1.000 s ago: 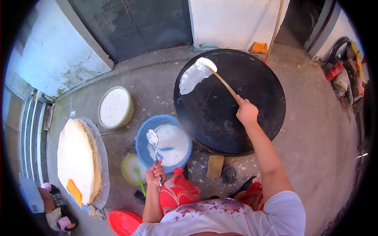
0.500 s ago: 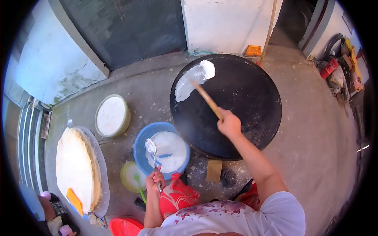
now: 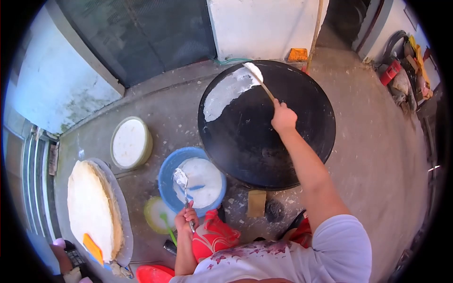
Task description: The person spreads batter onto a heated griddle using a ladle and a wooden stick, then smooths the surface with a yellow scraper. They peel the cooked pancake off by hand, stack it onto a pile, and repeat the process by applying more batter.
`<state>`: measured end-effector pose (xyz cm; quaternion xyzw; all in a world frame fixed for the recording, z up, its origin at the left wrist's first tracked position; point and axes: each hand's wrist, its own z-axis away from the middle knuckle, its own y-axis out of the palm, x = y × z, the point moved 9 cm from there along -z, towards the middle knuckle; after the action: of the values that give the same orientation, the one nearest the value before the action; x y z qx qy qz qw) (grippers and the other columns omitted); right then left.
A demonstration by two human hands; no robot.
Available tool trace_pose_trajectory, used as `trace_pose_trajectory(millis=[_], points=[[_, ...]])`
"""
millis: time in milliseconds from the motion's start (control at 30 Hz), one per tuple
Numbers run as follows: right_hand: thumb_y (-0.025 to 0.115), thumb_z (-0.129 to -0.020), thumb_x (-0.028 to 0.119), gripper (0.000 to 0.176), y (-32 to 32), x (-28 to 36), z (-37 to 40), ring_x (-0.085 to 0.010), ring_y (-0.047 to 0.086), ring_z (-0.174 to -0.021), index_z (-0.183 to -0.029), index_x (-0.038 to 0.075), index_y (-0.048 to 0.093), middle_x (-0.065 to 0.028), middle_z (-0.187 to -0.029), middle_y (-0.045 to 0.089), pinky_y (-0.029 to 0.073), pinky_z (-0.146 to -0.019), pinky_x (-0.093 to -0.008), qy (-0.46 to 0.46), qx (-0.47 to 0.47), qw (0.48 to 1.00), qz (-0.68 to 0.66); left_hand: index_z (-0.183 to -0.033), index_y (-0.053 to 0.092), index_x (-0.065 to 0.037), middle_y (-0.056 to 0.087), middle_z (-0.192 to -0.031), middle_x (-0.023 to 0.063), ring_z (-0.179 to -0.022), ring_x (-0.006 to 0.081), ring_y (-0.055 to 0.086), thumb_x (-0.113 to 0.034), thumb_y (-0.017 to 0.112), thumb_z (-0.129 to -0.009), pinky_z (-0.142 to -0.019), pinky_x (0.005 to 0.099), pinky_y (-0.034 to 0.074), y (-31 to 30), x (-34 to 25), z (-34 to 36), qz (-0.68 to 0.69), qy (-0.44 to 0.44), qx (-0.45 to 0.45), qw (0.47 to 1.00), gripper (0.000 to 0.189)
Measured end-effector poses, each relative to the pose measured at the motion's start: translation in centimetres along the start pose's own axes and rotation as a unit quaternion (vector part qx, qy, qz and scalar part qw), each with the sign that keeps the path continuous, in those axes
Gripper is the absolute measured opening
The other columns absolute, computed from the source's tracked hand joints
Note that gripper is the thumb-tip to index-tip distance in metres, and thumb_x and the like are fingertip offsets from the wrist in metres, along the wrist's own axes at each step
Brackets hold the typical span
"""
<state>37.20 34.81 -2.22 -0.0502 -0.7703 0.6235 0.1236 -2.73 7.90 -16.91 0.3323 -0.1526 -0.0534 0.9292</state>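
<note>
My right hand (image 3: 284, 116) is closed round the wooden handle of a batter spreader (image 3: 266, 89). Its far end is at the thick white batter near the back edge of a large round black griddle (image 3: 278, 146). Behind it, a thin band of batter (image 3: 224, 94) curves along the griddle's left side. My left hand (image 3: 186, 218) grips the handle of a metal ladle (image 3: 180, 178), whose batter-coated bowl hangs over a blue basin (image 3: 166, 181). White batter (image 3: 205, 177) lies in that basin.
At left, a thick stack of round pale flatbreads (image 3: 89, 212) carries an orange scraper (image 3: 93, 247). A tub (image 3: 148, 150) of white batter stands behind. Near my knees are a yellow-green bowl (image 3: 152, 219) with a green spoon, a red basin (image 3: 153, 274) and a brick (image 3: 256, 203).
My right hand and the spreader have moved right and away from me, lengthening the batter band along the griddle's back left. My left hand keeps the ladle over the basin. The view has shifted slightly.
</note>
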Motion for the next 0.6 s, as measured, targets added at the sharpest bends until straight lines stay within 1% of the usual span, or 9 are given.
trace_pose_trajectory(millis=[133, 167, 233, 333, 367, 467, 500, 567, 600], points=[[0.052, -0.069, 0.010, 0.050, -1.1, 0.6, 6.5, -0.0364, 0.058, -0.084, -0.119, 0.010, 0.046, -0.0180, -0.096, 0.055, 0.047, -0.076, -0.0445, 0.063, 0.026, 0.982, -0.178, -0.110, 0.049, 0.006, 0.045, -0.066, 0.0024, -0.049, 0.0083, 0.041, -0.015, 0.040, -0.088, -0.041, 0.0205, 0.035, 0.3, -0.1, -0.5, 0.014, -0.013, 0.011, 1.000, 0.032], [0.053, -0.069, 0.009, 0.050, -1.3, 2.7, 8.4, -0.0350, 0.059, -0.082, -0.119, 0.011, 0.046, -0.0171, -0.095, 0.055, 0.047, -0.074, -0.0439, -0.030, -0.005, 0.983, -0.181, -0.110, 0.049, 0.006, 0.045, -0.066, 0.0024, -0.049, 0.0083, 0.041, -0.015, 0.040, -0.088, -0.041, 0.0205, 0.035, 0.3, -0.1, -0.7, 0.014, -0.016, 0.013, 1.000, 0.032], [0.055, -0.070, 0.009, 0.052, -0.6, 3.3, 7.8, -0.0319, 0.059, -0.079, -0.120, 0.011, 0.044, -0.0149, -0.096, 0.054, 0.049, -0.071, -0.0413, -0.059, 0.065, 0.993, -0.085, -0.108, 0.051, 0.006, 0.046, -0.066, 0.0025, -0.049, 0.0082, 0.041, -0.016, 0.040, -0.087, -0.041, 0.0205, 0.035, 0.2, -0.3, -0.8, 0.011, -0.016, 0.007, 1.000, 0.031], [0.056, -0.071, 0.008, 0.055, -1.3, -3.2, 3.2, -0.0269, 0.060, -0.078, -0.124, 0.010, 0.042, -0.0115, -0.098, 0.053, 0.050, -0.067, -0.0367, 0.039, 0.023, 0.999, 0.019, -0.108, 0.051, 0.006, 0.046, -0.066, 0.0020, -0.049, 0.0083, 0.041, -0.016, 0.040, -0.087, -0.041, 0.0208, 0.036, -0.1, -0.4, -0.6, 0.005, -0.029, 0.009, 1.000, 0.032], [0.055, -0.070, 0.011, 0.058, -1.0, -4.5, 3.1, -0.0283, 0.060, -0.083, -0.126, 0.010, 0.040, -0.0131, -0.099, 0.055, 0.049, -0.071, -0.0383, 0.068, 0.069, 0.995, -0.011, -0.108, 0.051, 0.006, 0.046, -0.066, 0.0020, -0.049, 0.0083, 0.041, -0.016, 0.040, -0.087, -0.041, 0.0208, 0.036, 0.0, -0.6, -0.4, 0.002, -0.029, 0.010, 1.000, 0.032], [0.055, -0.068, 0.015, 0.060, -0.4, -2.9, 4.9, -0.0337, 0.058, -0.091, -0.125, 0.007, 0.040, -0.0177, -0.103, 0.057, 0.046, -0.080, -0.0408, 0.120, 0.020, 0.981, -0.153, -0.108, 0.050, 0.007, 0.045, -0.066, 0.0023, -0.049, 0.0088, 0.041, -0.016, 0.040, -0.087, -0.041, 0.0210, 0.036, 0.1, -0.4, -0.7, 0.010, -0.031, 0.015, 0.999, 0.032], [0.054, -0.068, 0.013, 0.059, -1.6, -0.2, 5.2, -0.0328, 0.059, -0.088, -0.124, 0.005, 0.040, -0.0183, -0.099, 0.057, 0.047, -0.078, -0.0407, 0.101, 0.043, 0.980, -0.166, -0.108, 0.050, 0.007, 0.045, -0.066, 0.0024, -0.049, 0.0089, 0.041, -0.016, 0.040, -0.087, -0.041, 0.0210, 0.035, 0.1, -0.5, -0.7, 0.007, -0.013, 0.010, 1.000, 0.032], [0.052, -0.071, 0.012, 0.053, -0.5, 3.4, 3.3, -0.0313, 0.060, -0.083, -0.121, 0.003, 0.041, -0.0174, -0.095, 0.057, 0.049, -0.072, -0.0398, -0.016, 0.038, 0.995, -0.090, -0.108, 0.050, 0.007, 0.045, -0.066, 0.0024, -0.049, 0.0090, 0.041, -0.016, 0.040, -0.087, -0.041, 0.0209, 0.035, -0.1, -0.6, -0.5, 0.002, 0.008, 0.000, 1.000, 0.032], [0.052, -0.071, 0.007, 0.052, 0.5, 2.3, 1.4, -0.0303, 0.060, -0.083, -0.122, 0.007, 0.041, -0.0139, -0.094, 0.055, 0.049, -0.067, -0.0405, 0.000, 0.034, 0.999, -0.018, -0.108, 0.050, 0.007, 0.045, -0.066, 0.0024, -0.049, 0.0090, 0.041, -0.016, 0.040, -0.087, -0.041, 0.0209, 0.035, 0.0, -0.5, -0.4, 0.003, 0.006, 0.000, 1.000, 0.032]])
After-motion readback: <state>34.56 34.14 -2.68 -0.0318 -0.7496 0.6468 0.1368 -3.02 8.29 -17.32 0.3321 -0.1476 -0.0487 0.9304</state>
